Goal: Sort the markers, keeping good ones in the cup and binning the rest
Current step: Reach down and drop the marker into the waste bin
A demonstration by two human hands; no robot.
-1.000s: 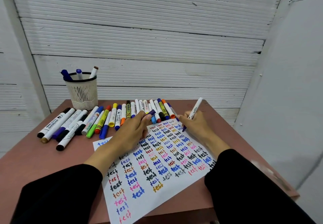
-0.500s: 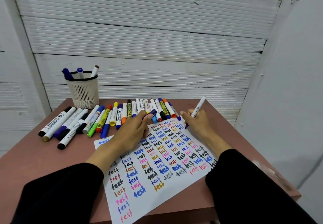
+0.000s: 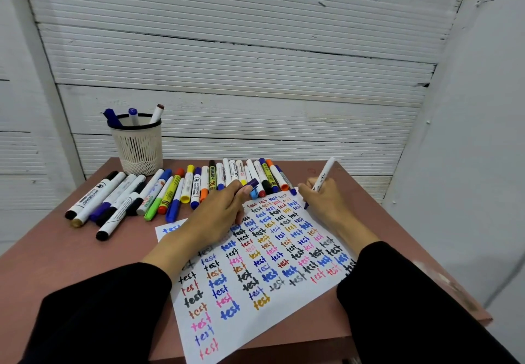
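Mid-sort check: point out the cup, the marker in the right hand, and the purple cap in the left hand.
cup (image 3: pixel 138 149), head view, on its white mesh wall.
marker (image 3: pixel 324 173), head view, on the white barrel above the right hand.
purple cap (image 3: pixel 252 183), head view, on the cap's side by the left hand's fingertips.

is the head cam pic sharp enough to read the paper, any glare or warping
Head view: soft, even light, no glare on the paper; the "test" words read clearly. Wide-angle warping bends the wall boards and stretches the sleeves at the bottom corners. Faint shadows lie under the left hand and right hand. Small print on the markers is mostly too soft to read.
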